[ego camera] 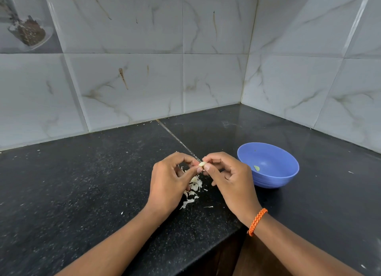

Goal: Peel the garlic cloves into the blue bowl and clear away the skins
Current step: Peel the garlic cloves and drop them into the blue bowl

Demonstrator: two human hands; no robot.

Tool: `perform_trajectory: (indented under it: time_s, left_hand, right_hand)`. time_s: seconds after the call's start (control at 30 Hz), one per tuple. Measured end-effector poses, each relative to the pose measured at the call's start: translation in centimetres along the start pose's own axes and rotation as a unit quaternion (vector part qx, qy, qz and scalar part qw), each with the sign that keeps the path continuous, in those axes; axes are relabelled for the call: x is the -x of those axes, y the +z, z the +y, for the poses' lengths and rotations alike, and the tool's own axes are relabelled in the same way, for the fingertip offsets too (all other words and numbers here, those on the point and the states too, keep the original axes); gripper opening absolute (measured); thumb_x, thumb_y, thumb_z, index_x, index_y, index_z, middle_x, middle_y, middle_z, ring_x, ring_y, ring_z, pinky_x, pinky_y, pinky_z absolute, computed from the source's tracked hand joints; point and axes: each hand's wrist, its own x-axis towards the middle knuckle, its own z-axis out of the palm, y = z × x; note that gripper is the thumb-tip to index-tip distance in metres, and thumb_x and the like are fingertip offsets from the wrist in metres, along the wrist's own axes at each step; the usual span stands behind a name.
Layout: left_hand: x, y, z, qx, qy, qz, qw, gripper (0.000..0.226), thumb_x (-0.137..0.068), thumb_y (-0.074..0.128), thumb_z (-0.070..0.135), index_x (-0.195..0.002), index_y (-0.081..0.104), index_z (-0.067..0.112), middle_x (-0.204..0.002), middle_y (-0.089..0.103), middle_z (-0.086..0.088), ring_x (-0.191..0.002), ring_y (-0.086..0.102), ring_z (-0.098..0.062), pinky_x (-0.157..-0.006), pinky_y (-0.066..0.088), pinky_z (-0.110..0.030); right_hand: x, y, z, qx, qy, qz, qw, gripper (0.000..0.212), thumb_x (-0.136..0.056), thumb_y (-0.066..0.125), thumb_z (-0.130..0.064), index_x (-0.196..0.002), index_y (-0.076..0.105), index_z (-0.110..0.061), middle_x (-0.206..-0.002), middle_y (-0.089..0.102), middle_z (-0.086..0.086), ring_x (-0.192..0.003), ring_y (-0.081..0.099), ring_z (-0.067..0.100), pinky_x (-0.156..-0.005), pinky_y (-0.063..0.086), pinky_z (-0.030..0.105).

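Both hands up at centre frame, working one garlic clove (202,164) between them. My left hand (172,180) pinches it from the left with thumb and forefinger; my right hand (228,177) pinches the other end, other fingers curled in. Clove sits in the fingertips, above the surface, not touching it. Its long axis runs roughly left-right, tilted up a bit toward the right.

Key relation: blue bowl (268,165) sits just right of my right hand, on the surface, rim level. Right hand is clearly the nearer one, so I judge the drop goes that way: short move right, release over the bowl. Bowl looks nearly bare, just a small pale green bit inside; can't tell if that's a clove or a scrap.

Skins (193,188) lie in a loose pile on the surface directly below my hands, a few strays toward lower centre. Not cleared yet. So peeling is the step in hand, cleanup pending.

Surface (92,193) is dark speckled stone, seam running diagonally up-left from my hands. Corner spot: grey marbled wall tiles (132,79) behind and on the right. Orange wristband (257,222) on my right wrist.
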Motion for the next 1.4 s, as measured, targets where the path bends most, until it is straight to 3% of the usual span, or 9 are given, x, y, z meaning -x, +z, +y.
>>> perform_trajectory:
  time_s: [0.17, 0.33, 0.5, 0.6, 0.73, 1.0, 1.2, 1.4]
  left_hand:
    - [0.03, 0.07, 0.03, -0.01, -0.005, -0.009, 1.0, 0.02, -0.085, 0.094, 0.029, -0.085, 0.075, 0.037, -0.084, 0.076, 0.014, -0.056, 0.068, -0.029, -0.059, 0.06, -0.05]
    - [-0.05, 0.08, -0.21, -0.011, -0.008, -0.013, 1.0, 0.019, -0.086, 0.092, 0.027, -0.084, 0.077, 0.037, -0.091, 0.077, 0.013, -0.058, 0.068, -0.031, -0.059, 0.059, -0.052]
    - [-0.1, 0.1, -0.22, 0.011, -0.004, -0.017, 1.0, 0.013, -0.092, 0.088, 0.023, -0.087, 0.08, 0.033, -0.097, 0.078, 0.01, -0.056, 0.067, -0.035, -0.055, 0.056, -0.055]
    - [-0.05, 0.09, -0.11, 0.019, -0.007, -0.019, 1.0, 0.011, -0.093, 0.086, 0.021, -0.088, 0.08, 0.028, -0.097, 0.079, 0.008, -0.054, 0.067, -0.033, -0.054, 0.057, -0.051]
    - [-0.06, 0.01, -0.09, 0.047, -0.019, -0.019, 0.999, 0.007, -0.094, 0.085, 0.021, -0.091, 0.079, 0.021, -0.094, 0.079, 0.006, -0.052, 0.068, -0.028, -0.051, 0.054, -0.034]
    - [-0.09, 0.05, -0.11, 0.072, -0.031, -0.042, 0.996, 0.006, -0.096, 0.083, 0.018, -0.094, 0.078, 0.016, -0.084, 0.077, 0.0, -0.051, 0.067, -0.024, -0.052, 0.051, -0.029]
    - [0.03, 0.01, -0.33, 0.063, -0.03, -0.061, 0.996, 0.006, -0.099, 0.08, 0.018, -0.094, 0.075, 0.018, -0.06, 0.069, -0.009, -0.048, 0.065, -0.02, -0.055, 0.05, -0.029]
    - [-0.04, 0.08, -0.29, 0.07, -0.023, -0.054, 0.996, 0.008, -0.101, 0.077, 0.016, -0.094, 0.073, 0.017, -0.066, 0.07, -0.005, -0.048, 0.064, -0.021, -0.053, 0.051, -0.032]
  right_hand:
    - [-0.24, -0.1, 0.22, -0.069, 0.024, -0.014, 0.997, 0.016, -0.099, 0.072, -0.008, -0.114, 0.075, -0.015, -0.099, 0.079, 0.001, -0.088, 0.077, 0.021, -0.065, 0.06, 0.027]
    - [-0.15, -0.07, 0.55, -0.045, 0.014, -0.016, 0.999, 0.021, -0.099, 0.074, -0.013, -0.118, 0.073, -0.022, -0.104, 0.077, -0.005, -0.101, 0.076, 0.021, -0.084, 0.065, 0.036]
    - [-0.11, -0.02, 0.34, -0.089, 0.014, -0.019, 0.996, 0.02, -0.099, 0.073, -0.006, -0.118, 0.072, -0.014, -0.104, 0.073, 0.002, -0.097, 0.079, 0.024, -0.082, 0.066, 0.034]
    - [-0.26, -0.11, 0.41, -0.097, 0.016, -0.026, 0.995, 0.021, -0.099, 0.072, -0.004, -0.119, 0.074, -0.011, -0.105, 0.077, 0.003, -0.098, 0.079, 0.023, -0.084, 0.065, 0.035]
    - [-0.36, -0.13, 0.38, -0.109, 0.026, -0.043, 0.993, 0.029, -0.099, 0.07, -0.001, -0.127, 0.073, -0.01, -0.108, 0.081, 0.0, -0.102, 0.078, 0.021, -0.085, 0.064, 0.03]
    - [-0.31, -0.29, 0.1, -0.04, 0.015, -0.03, 0.999, 0.034, -0.098, 0.074, -0.007, -0.127, 0.072, -0.024, -0.104, 0.08, -0.011, -0.105, 0.075, 0.016, -0.087, 0.065, 0.036]
    - [-0.06, -0.05, -0.2, 0.037, -0.014, -0.019, 0.999, 0.039, -0.099, 0.074, -0.011, -0.134, 0.068, -0.028, -0.105, 0.077, -0.016, -0.106, 0.072, 0.008, -0.086, 0.058, 0.019]
    - [-0.12, 0.04, -0.36, 0.084, -0.028, 0.003, 0.996, 0.04, -0.098, 0.074, -0.011, -0.133, 0.068, -0.029, -0.106, 0.075, -0.015, -0.103, 0.07, 0.003, -0.081, 0.052, 0.007]
